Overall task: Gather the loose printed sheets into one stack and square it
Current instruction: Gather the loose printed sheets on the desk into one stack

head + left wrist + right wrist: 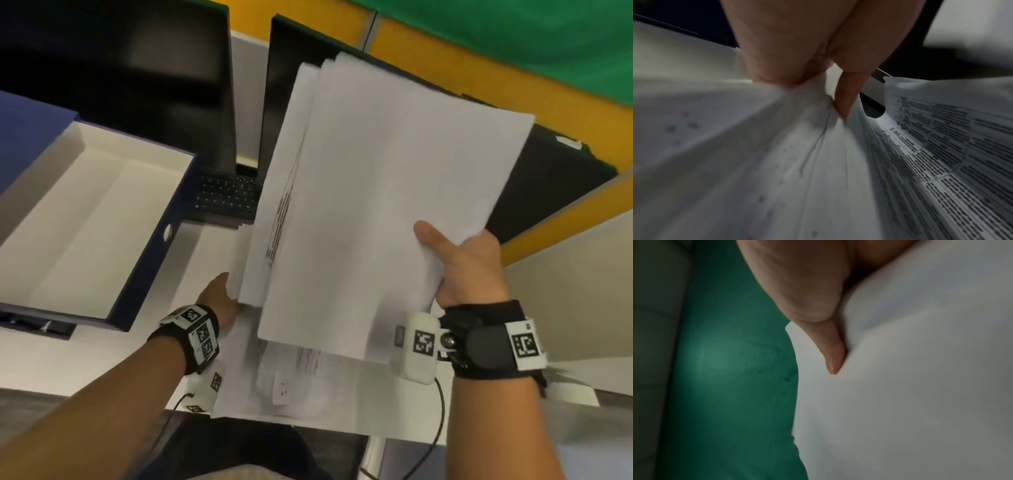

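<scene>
A fanned bundle of white printed sheets is lifted off the desk and tilted up in front of me. My right hand grips its lower right edge, thumb on top; the thumb presses into the blank top sheet. My left hand pinches the lower left corner of the bundle, its fingers hidden behind the paper. In the left wrist view the fingers pinch the sheets, and pages with dense printed tables curl to the right. More loose sheets lie on the desk under the bundle.
An open blue box with a white inside sits at the left. Two dark monitors stand behind, with a black keyboard between them. A white desk edge runs near my body; yellow and green partitions rise at the back right.
</scene>
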`<state>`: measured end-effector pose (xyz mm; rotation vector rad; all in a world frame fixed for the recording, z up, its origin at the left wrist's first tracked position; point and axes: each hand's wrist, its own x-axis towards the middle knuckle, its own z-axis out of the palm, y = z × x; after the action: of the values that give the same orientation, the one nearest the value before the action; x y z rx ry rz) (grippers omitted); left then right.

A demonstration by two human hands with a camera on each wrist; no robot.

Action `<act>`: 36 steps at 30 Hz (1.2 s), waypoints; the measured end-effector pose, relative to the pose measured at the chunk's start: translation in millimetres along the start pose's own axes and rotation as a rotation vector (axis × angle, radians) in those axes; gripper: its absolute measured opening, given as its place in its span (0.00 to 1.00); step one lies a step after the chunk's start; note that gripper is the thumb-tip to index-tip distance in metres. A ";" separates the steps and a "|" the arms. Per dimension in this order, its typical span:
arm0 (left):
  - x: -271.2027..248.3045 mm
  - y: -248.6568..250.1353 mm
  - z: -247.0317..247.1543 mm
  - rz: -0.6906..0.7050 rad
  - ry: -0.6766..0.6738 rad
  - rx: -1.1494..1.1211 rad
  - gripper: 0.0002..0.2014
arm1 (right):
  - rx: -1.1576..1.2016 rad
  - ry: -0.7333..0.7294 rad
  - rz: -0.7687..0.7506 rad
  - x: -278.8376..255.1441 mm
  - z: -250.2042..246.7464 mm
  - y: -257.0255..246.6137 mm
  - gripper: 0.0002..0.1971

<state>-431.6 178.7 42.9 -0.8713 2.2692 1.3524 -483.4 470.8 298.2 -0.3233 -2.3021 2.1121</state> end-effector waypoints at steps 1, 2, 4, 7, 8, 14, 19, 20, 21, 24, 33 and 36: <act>-8.8 8.4 -1.7 0.007 -0.021 -0.026 0.14 | 0.078 0.011 0.021 2.6 1.5 -1.4 0.20; -16.6 13.6 -3.0 0.001 -0.046 -0.056 0.08 | 0.146 0.028 0.049 3.6 2.5 -4.5 0.18; -23.7 18.1 -3.6 -0.050 -0.030 -0.144 0.09 | 0.234 0.067 0.073 9.4 0.4 -5.4 0.16; -30.2 8.5 -7.8 -0.157 0.039 -0.334 0.29 | 0.245 0.084 0.099 18.6 4.0 12.9 0.17; -28.6 9.8 -11.5 -0.185 0.051 -0.387 0.31 | 0.214 0.086 0.115 20.9 7.7 24.1 0.17; -17.0 10.3 -17.4 -0.267 -0.096 -0.554 0.36 | -0.230 -0.021 0.290 34.4 33.1 136.9 0.27; -22.7 23.5 -11.4 -0.274 -0.093 -0.284 0.41 | -0.690 0.018 0.354 43.6 48.8 190.1 0.37; -25.7 28.7 -9.1 -0.247 -0.077 -0.223 0.38 | -0.758 -0.020 0.364 43.0 50.0 195.1 0.37; -28.8 32.6 -5.5 -0.237 -0.070 -0.189 0.36 | -0.794 -0.093 0.381 40.2 52.0 200.1 0.37; -34.6 40.4 6.9 -0.213 -0.078 -0.128 0.38 | -0.772 -0.282 0.428 27.9 54.6 213.9 0.38; -21.4 49.0 14.6 -0.151 -0.015 -0.052 0.37 | -0.536 -0.157 0.339 15.1 66.3 227.2 0.37; -16.3 49.5 12.4 -0.144 0.011 -0.067 0.36 | -0.535 -0.261 0.295 14.9 69.8 230.2 0.36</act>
<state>-452.5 212.3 79.0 -1.0453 2.1352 1.3684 -473.0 421.3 62.5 -0.4309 -3.1360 1.6746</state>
